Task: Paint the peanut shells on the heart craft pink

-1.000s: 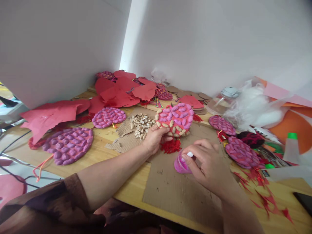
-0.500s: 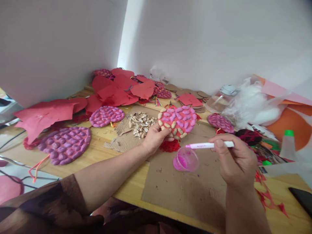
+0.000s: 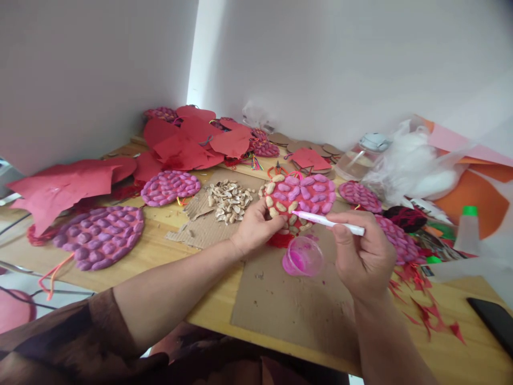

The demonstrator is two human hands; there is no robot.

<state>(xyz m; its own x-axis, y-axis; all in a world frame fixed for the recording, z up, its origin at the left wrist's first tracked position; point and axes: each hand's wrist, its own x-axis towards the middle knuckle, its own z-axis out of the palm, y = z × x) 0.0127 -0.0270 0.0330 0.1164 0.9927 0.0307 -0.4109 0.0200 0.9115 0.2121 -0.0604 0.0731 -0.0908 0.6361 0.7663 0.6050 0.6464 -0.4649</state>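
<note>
My left hand [image 3: 259, 224] grips the lower left edge of a red heart-shaped piece [image 3: 298, 193] covered in peanut shells, thumb on its front. Shells on its right and top are pink-purple; those at the left and bottom are bare tan. Between the thumb and fingers of my right hand [image 3: 363, 248] is a white marker pen [image 3: 332, 221], its pink tip at the shells in the lower middle of the heart. Just below, a clear plastic cup [image 3: 302, 256] with bright pink paint or dye sits tilted on a cardboard sheet [image 3: 288, 315]. A red tassel [image 3: 279, 239] hangs beneath the heart.
Peanut shells [image 3: 230, 200] lie heaped on corrugated cardboard. Finished purple hearts [image 3: 102, 235] and red paper shapes [image 3: 188, 141] fill the left and back. At right are a plastic bag [image 3: 409, 166], a green-capped bottle [image 3: 468, 230], red scraps [image 3: 428, 310] and a black phone [image 3: 492, 321].
My right hand has moved left and slightly up, bringing the pen's tip from above the cup to the heart. The heart has shifted a little right in view.
</note>
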